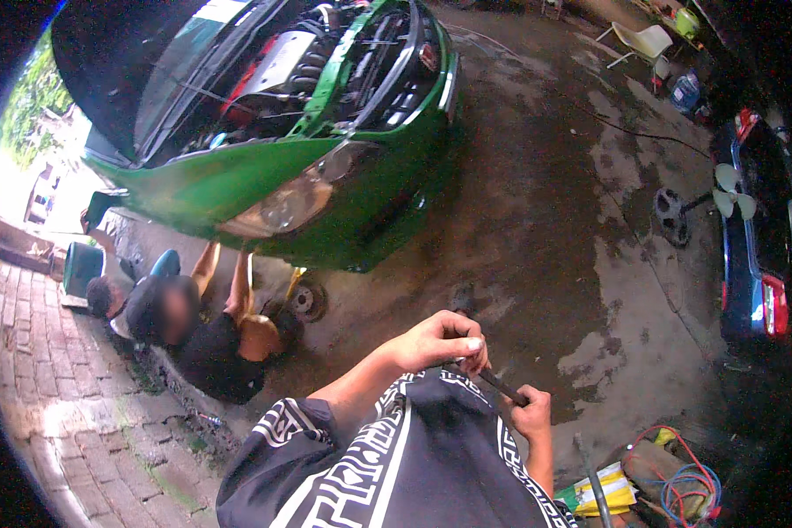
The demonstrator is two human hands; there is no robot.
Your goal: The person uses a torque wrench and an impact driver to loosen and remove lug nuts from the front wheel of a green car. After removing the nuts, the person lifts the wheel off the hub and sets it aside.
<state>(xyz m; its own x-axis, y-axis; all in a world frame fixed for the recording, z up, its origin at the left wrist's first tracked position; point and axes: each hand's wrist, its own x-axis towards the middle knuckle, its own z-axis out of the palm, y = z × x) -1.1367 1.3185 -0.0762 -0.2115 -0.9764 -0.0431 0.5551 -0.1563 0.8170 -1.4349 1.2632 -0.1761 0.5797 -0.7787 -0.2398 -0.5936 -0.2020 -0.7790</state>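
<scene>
Both hands grip a thin dark rod [502, 385], left hand [440, 343] pinching its upper end, right hand [532, 415] clenched lower, a green car [264, 176] at eleven o'clock.

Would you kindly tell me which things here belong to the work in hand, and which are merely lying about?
In hand:
left hand
right hand
thin dark rod held between both

Lying about:
white chair
fan
coiled cables
yellow package

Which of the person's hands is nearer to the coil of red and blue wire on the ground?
Right. The right hand is just left of and above the wire coil; the left hand is higher and further left.
</scene>
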